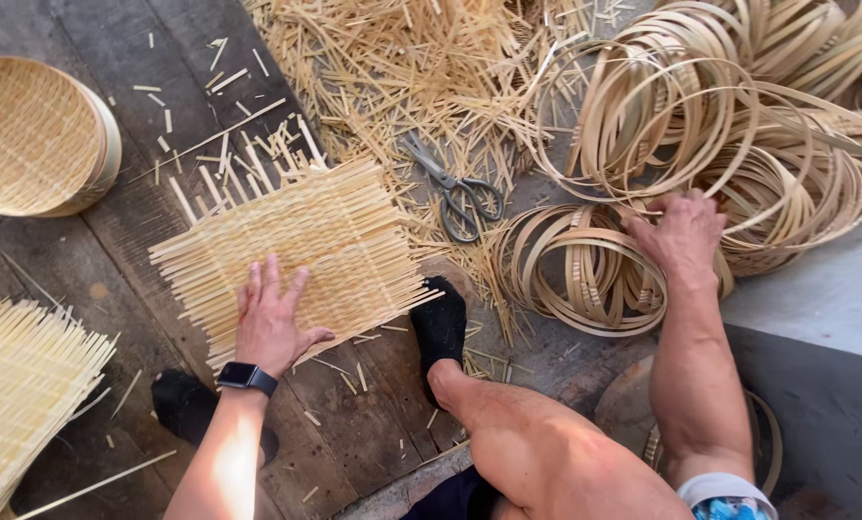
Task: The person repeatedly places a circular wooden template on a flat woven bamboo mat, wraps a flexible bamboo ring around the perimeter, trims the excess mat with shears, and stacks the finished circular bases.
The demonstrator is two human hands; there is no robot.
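A person seated above a plank floor [123, 260] presses the left hand [272, 323] flat on a woven bamboo mat [306, 250], fingers spread and extended toward the top of the view, palm down near the mat's lower edge. The mat lies flat on the floor at centre, roughly square and turned askew: its loose strip ends jut out at the lower left and at the right, so its longer run goes from lower left up to the right. A black-socked foot [440, 323] rests at the mat's lower right corner, touching its fringe. The right hand [681, 236] reaches out to the right, well apart from the left, fingers curled down onto a stack of bamboo hoops [585, 274]; whether it grips one cannot be told. More hoops [739, 116] are piled behind. Scissors [455, 188] lie just above the mat, on a heap of offcuts [392, 58]. A round woven tray [31, 135] sits upper left, and a second mat [22, 376] lies at the left edge.
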